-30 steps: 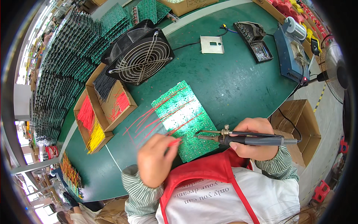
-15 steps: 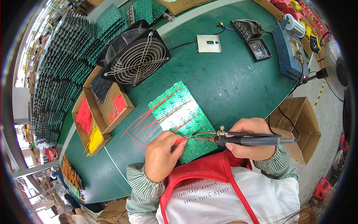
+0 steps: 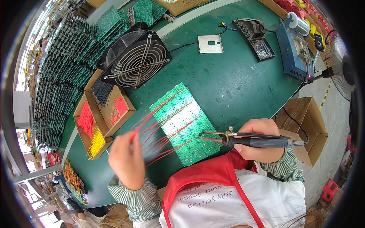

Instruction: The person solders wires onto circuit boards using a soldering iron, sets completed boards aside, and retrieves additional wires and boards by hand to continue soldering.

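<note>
A green circuit board (image 3: 182, 125) lies at a slant on the table in front of me, with several thin red wires (image 3: 161, 118) running across it and off its left edge. My right hand (image 3: 262, 138) grips a dark-handled soldering iron (image 3: 262, 142), which has a slim metal tube clamped alongside. Its tip is over the lower right part of the board. My left hand (image 3: 128, 161) is left of the board, smeared by motion. Its fingers look pinched, with a bit of red wire showing between them; how much wire it holds is hard to see.
A cardboard tray (image 3: 127, 112) holds red, yellow and black wires. Behind it stand a boxy fan (image 3: 138, 62) and stacked circuit boards (image 3: 62, 57). At the far right are a black parts box (image 3: 256, 38), a blue unit (image 3: 294, 53) with a solder spool, and an open carton (image 3: 310, 129).
My left hand has moved from the board's lower left edge out to the left. Another red wire now shows on the board's lower part. The iron has barely moved.
</note>
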### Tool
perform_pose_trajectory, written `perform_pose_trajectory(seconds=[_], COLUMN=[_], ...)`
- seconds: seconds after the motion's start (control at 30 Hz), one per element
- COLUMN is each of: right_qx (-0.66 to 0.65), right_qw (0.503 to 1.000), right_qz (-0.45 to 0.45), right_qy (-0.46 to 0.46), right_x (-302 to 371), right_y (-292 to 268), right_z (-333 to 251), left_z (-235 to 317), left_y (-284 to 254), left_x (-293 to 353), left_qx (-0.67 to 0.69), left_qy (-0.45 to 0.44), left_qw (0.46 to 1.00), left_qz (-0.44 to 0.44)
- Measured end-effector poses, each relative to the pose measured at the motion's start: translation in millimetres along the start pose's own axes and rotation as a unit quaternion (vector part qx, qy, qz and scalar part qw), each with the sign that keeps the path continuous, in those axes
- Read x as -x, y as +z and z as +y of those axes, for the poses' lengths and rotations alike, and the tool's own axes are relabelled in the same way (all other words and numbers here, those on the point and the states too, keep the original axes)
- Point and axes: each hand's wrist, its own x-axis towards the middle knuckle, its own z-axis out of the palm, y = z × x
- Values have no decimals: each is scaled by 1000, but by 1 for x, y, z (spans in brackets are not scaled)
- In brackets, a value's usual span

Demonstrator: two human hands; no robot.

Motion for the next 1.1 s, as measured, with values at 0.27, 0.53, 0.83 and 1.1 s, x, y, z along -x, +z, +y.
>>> perform_pose_trajectory(seconds=[0.27,0.53,0.83,1.1], right_qx=[-10,-14,4,10], right_qw=[1000,1000,1000,999], right_qz=[-6,-4,-6,0], right_qy=[-19,-10,-30,-36], right_x=[-3,-4,-6,-4], right_y=[9,12,7,0], right_z=[-2,2,0,-1], left_z=[25,22,20,18], left_y=[32,40,42,42], left_x=[20,18,17,17], left_qx=[126,198,202,205], left_qy=[133,71,76,85], left_qw=[964,950,948,947], left_qz=[-193,-231,-235,-231])
